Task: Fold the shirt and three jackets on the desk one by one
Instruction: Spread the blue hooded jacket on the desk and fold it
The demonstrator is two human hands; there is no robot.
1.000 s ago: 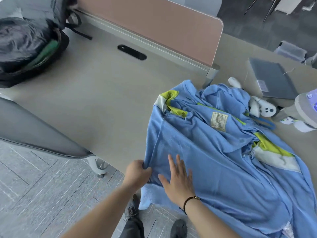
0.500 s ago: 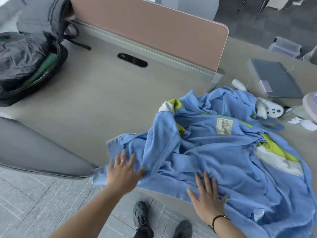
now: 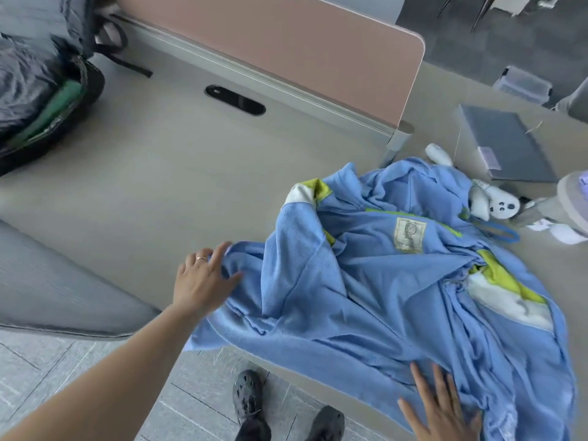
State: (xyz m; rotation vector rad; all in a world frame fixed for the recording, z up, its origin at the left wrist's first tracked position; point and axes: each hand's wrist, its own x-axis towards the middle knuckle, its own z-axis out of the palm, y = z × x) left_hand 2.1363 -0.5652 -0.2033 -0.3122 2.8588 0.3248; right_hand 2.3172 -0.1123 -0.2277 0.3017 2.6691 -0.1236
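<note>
A light blue jacket (image 3: 375, 281) with yellow-green and white patches and a square beige label lies crumpled on the beige desk (image 3: 178, 173), its lower part hanging over the near edge. My left hand (image 3: 203, 278) lies flat with spread fingers on the jacket's left edge. My right hand (image 3: 442, 409) presses flat on the fabric near the desk's front edge, fingers straight. At the far left an open black bag (image 3: 41, 100) holds dark and green clothing.
A pink divider panel (image 3: 286, 49) runs along the desk's back. A closed grey laptop (image 3: 506, 141), white controllers (image 3: 496, 202) and a grey stand sit at the right. A grey chair (image 3: 47, 288) is at the left; my shoes stand on the tiled floor below.
My left hand has slid left and farther onto the desk, spreading the jacket's left edge. My right hand has slid right along the near hem.
</note>
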